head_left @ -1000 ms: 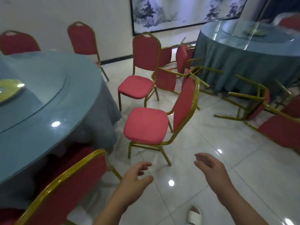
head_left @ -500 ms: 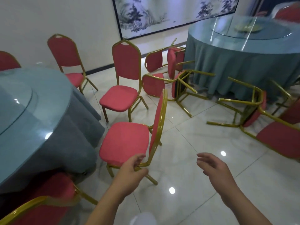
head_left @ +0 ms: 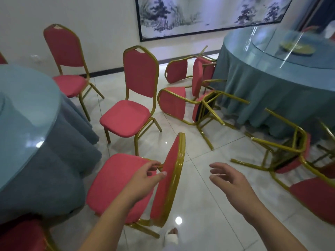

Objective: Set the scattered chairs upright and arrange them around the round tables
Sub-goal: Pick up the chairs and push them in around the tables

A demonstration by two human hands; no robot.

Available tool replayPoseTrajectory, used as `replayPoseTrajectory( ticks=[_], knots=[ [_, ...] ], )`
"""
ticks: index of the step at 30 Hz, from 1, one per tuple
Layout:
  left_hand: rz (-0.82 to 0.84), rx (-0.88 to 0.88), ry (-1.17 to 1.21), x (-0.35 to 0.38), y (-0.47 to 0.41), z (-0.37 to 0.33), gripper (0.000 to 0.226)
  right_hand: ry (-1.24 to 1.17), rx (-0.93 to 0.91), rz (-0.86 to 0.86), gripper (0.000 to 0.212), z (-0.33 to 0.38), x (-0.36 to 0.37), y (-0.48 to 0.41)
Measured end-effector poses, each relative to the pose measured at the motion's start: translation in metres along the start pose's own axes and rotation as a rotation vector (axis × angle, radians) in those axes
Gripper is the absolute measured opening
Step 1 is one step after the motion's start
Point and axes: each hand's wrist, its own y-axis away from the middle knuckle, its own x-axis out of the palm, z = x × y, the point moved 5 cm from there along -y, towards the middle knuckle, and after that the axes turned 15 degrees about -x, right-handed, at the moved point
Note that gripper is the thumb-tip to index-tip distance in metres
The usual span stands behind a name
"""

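While right grip [head_left: 233, 180] hovers open, left grip [head_left: 145, 176] seemingly pinches nearest red chair [head_left: 116, 182], upright beside round table [head_left: 27, 113].

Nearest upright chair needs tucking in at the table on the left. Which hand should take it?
Left. The left hand grips the nearest chair low on its back, on the side toward the left table. The right hand hovers open over the floor, touching nothing.

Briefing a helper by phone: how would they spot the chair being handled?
Start at the round blue-grey-clothed table on the left. At its near edge stands a red padded, gold-framed chair, seat facing the table. Only this one has the left hand gripping its backrest base.
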Motion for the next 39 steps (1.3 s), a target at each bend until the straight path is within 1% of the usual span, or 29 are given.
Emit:
replayPoseTrajectory(
  ticks=[3, 5, 8, 11, 14, 17, 20, 22, 23, 25, 26, 27, 28, 29, 30, 31, 32, 34, 36, 37, 39],
  knots=[
    [0.001, -0.043, 0.021, -0.007, -0.027, -0.016, 0.044, 0.026, -0.030, 0.027, 0.022, 0.004, 0.003, -0.055],
    [-0.001, -0.067, 0.064, -0.015, -0.036, -0.018, 0.045, 0.042, -0.043, 0.078, 0.021, 0.004, 0.016, -0.088],
    [-0.038, -0.096, 0.158, -0.029, -0.042, -0.009, 0.042, 0.051, -0.065, 0.208, 0.017, 0.005, 0.044, -0.132],
    [-0.151, -0.184, 0.285, -0.039, -0.038, 0.016, 0.042, 0.104, -0.120, 0.378, 0.018, 0.008, 0.077, -0.172],
    [-0.298, -0.301, 0.436, -0.039, -0.025, 0.044, 0.042, 0.166, -0.198, 0.625, 0.023, 0.016, 0.113, -0.206],
    [-0.439, -0.382, 0.513, -0.029, -0.006, 0.059, 0.040, 0.143, -0.265, 0.896, 0.023, 0.021, 0.146, -0.228],
    [-0.523, -0.466, 0.570, -0.004, 0.014, 0.058, 0.049, 0.097, -0.329, 1.181, 0.021, 0.016, 0.163, -0.245],
    [-0.518, -0.523, 0.596, 0.025, 0.022, 0.049, 0.059, 0.143, -0.370, 1.407, 0.026, 0.004, 0.166, -0.256],
    [-0.478, -0.551, 0.596, 0.042, 0.024, 0.043, 0.065, 0.201, -0.401, 1.525, 0.036, -0.005, 0.163, -0.261],
    [-0.340, -0.590, 0.578, 0.076, 0.023, 0.032, 0.070, 0.300, -0.431, 1.744, 0.058, -0.025, 0.153, -0.270],
    [-0.283, -0.610, 0.541, 0.092, 0.022, 0.027, 0.071, 0.337, -0.426, 1.833, 0.064, -0.034, 0.146, -0.275],
    [-0.272, -0.633, 0.478, 0.104, 0.020, 0.024, 0.073, 0.398, -0.447, 1.908, 0.067, -0.044, 0.139, -0.281],
    [-0.314, -0.663, 0.401, 0.112, 0.019, 0.023, 0.076, 0.475, -0.527, 1.949, 0.070, -0.053, 0.132, -0.287],
    [-0.398, -0.701, 0.328, 0.118, 0.019, 0.026, 0.077, 0.574, -0.665, 1.933, 0.074, -0.063, 0.127, -0.294],
    [-0.501, -0.743, 0.267, 0.121, 0.017, 0.029, 0.075, 0.668, -0.830, 1.853, 0.077, -0.072, 0.123, -0.299],
    [-0.609, -0.777, 0.217, 0.123, 0.015, 0.031, 0.068, 0.720, -0.969, 1.739, 0.077, -0.080, 0.120, -0.300],
    [-0.709, -0.802, 0.171, 0.125, 0.012, 0.032, 0.059, 0.728, -1.050, 1.627, 0.072, -0.084, 0.118, -0.298],
    [-0.853, -0.843, 0.097, 0.124, 0.005, 0.032, 0.041, 0.632, -1.078, 1.476, 0.055, -0.083, 0.118, -0.292],
    [-0.923, -0.870, 0.088, 0.124, 0.000, 0.035, 0.036, 0.509, -1.037, 1.400, 0.036, -0.079, 0.123, -0.290],
    [-0.942, -0.871, 0.107, 0.125, -0.001, 0.038, 0.036, 0.476, -1.015, 1.369, 0.032, -0.077, 0.125, -0.292],
    [-0.957, -0.871, 0.141, 0.123, -0.003, 0.041, 0.035, 0.445, -1.003, 1.338, 0.034, -0.073, 0.132, -0.296]
  ],
)
